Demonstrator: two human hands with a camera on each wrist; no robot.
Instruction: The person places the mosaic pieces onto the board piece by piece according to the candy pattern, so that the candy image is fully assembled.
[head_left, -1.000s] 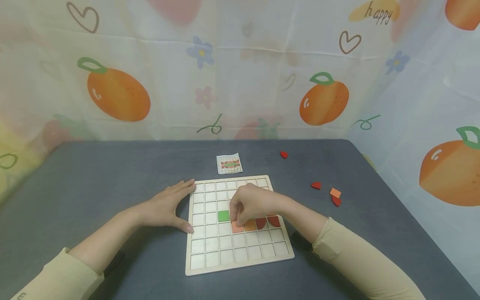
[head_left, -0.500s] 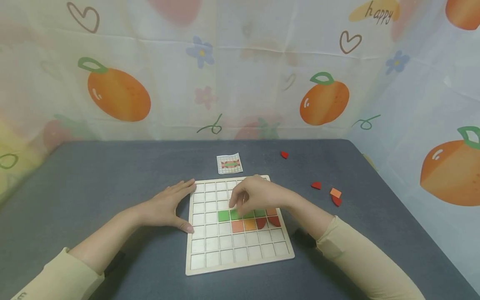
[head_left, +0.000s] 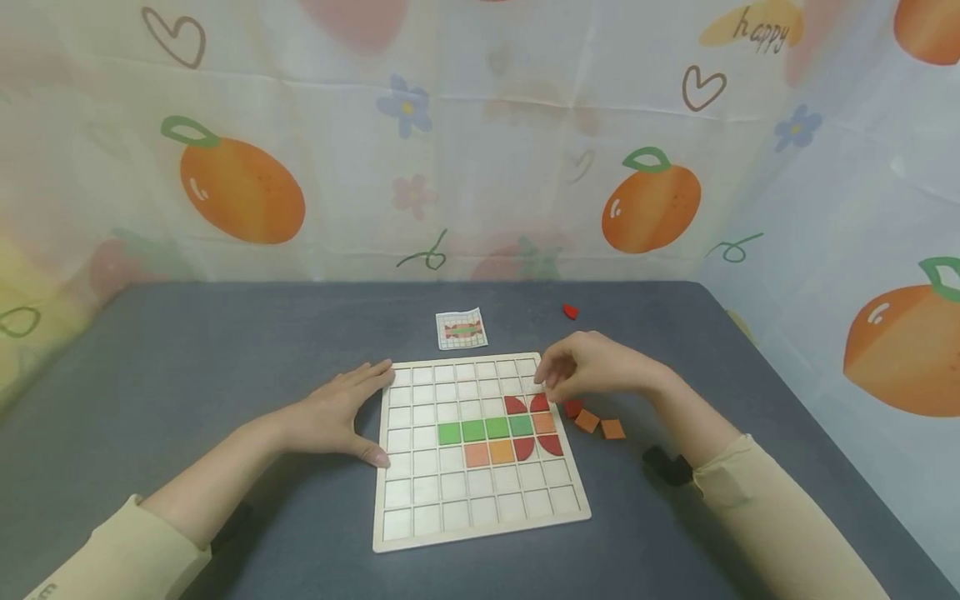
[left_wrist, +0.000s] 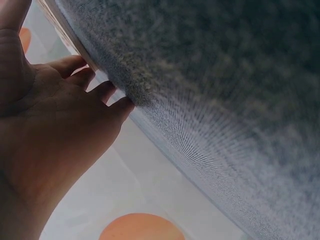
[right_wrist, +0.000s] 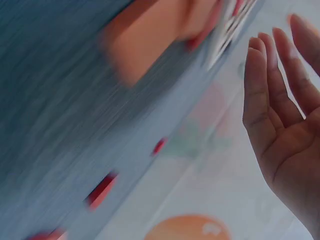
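A wooden grid board (head_left: 420, 533) lies on the dark table. Along its left edge rests my left hand (head_left: 337, 421), thumb and fingers spread. Over the board's right edge hovers my right hand (head_left: 600, 364), fingers loosely bent with nothing visible in them; the right wrist view shows that hand (right_wrist: 290, 120) without a piece. A row of green square tiles (head_left: 473, 431) ends in an orange square tile (head_left: 543, 423). Red quarter-round tiles (head_left: 551, 444) sit above and below the row's right end. Pink-orange (head_left: 477, 455) and orange (head_left: 502, 452) squares fill cells below the greens.
Two loose orange squares (head_left: 612, 429) and a red piece (head_left: 573, 408) lie right of the board. One red piece (head_left: 571, 311) is farther back. A small pattern card (head_left: 461, 331) lies behind the board. My right forearm hides part of the table.
My right hand has lifted off the green row and moved right to the board's edge, uncovering the tiles and loose pieces beside the board. My left hand has stayed in place.
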